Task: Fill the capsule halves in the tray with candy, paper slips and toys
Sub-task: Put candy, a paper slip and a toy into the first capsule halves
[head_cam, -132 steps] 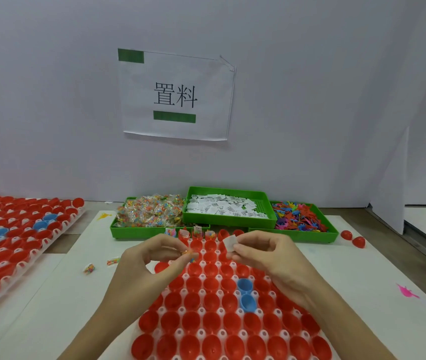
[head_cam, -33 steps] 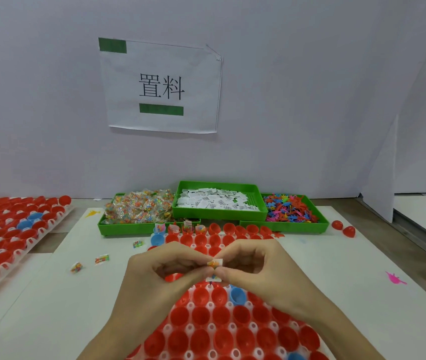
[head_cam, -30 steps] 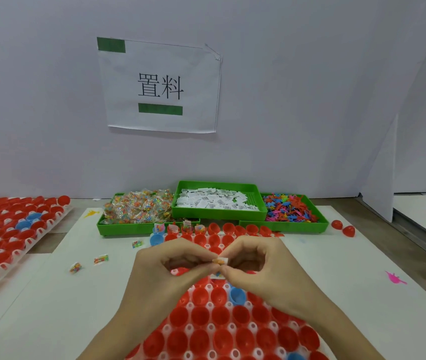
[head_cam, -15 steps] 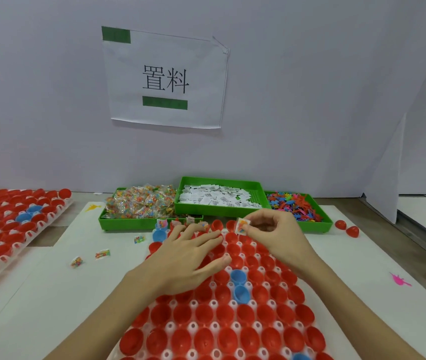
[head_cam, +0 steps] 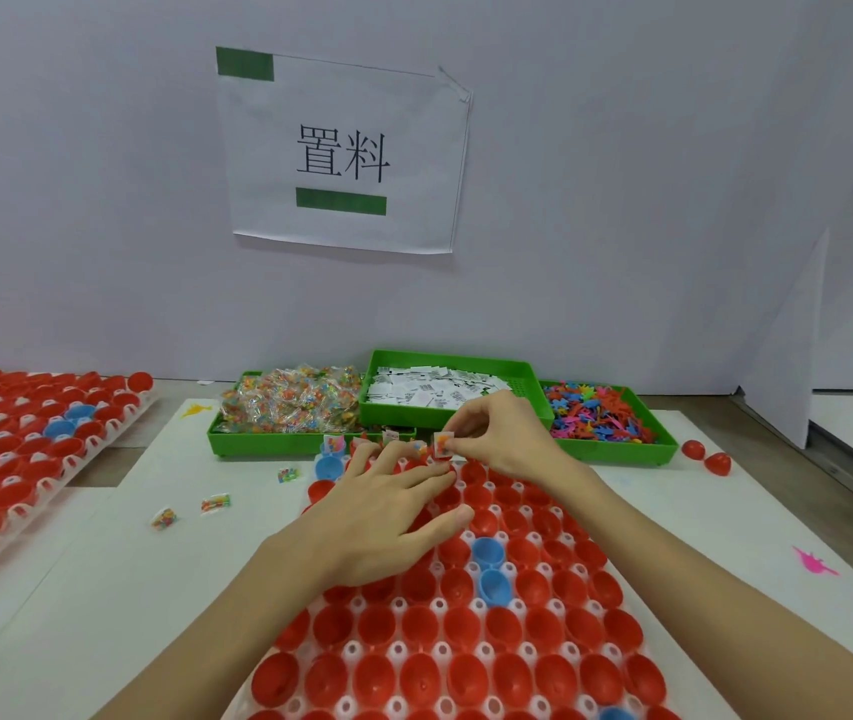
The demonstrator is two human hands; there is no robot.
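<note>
The small paper-wrapped bundle (head_cam: 442, 443) is sitting pinched between the thumb and fingertips of the right hand (head_cam: 497, 439), just above the far row of red capsule halves in the tray (head_cam: 458, 667). The left hand (head_cam: 377, 517) is lying flat on the tray, fingers extended, just beside the bundle. The slip bin (head_cam: 453, 394) is standing beyond the tray.

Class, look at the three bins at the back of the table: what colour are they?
Bright green, all three bins, clearest in the head view.
</note>
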